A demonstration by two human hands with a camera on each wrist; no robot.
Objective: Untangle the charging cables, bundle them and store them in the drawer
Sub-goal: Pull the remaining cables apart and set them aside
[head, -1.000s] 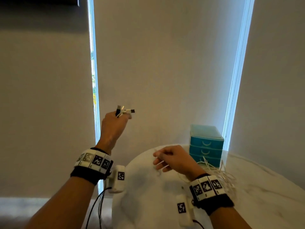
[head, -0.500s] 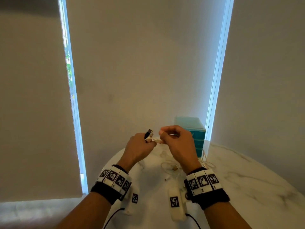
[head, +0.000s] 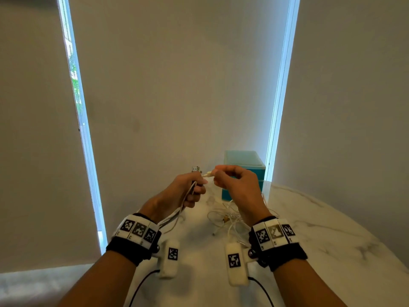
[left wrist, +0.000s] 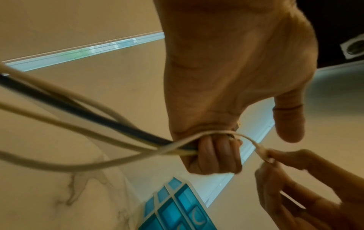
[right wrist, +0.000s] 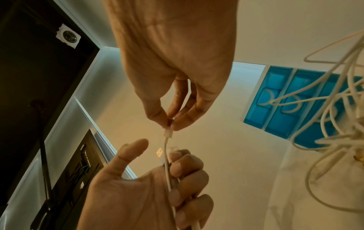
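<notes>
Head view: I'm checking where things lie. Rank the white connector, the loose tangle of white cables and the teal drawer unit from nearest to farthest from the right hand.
1. White connector: pinched at the right hand's fingertips.
2. Loose tangle of white cables: on the table under that wrist.
3. Teal drawer unit: behind the hand, by the wall.

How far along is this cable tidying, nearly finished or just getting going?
Partly done. The left hand already grips several gathered cables. In hand: the right hand pinches a white cable's plug beside them. Left: a loose tangle lies on the table, nothing looks bundled, and the blue drawer unit is shut.
</notes>
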